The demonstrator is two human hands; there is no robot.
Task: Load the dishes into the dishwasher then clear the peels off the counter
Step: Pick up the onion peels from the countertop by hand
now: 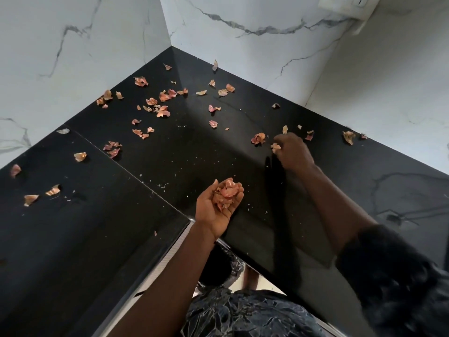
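Observed: left hand (218, 207) cupped palm-up, holding a heap of peels (227, 192). The right hand (292, 152) pinches one peel (275, 147) at 1 o'clock on the counter (73, 239). Most loose peels (163, 111) lie at 10–12 o'clock. Judgement: rake clusters together first and keep the cup level, since thin skins spill easily.

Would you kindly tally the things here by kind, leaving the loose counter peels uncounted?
Hands: 2, left hand cupping peels, right hand pinching a peel
Counters: 1
Socket plates: 1
Total: 4
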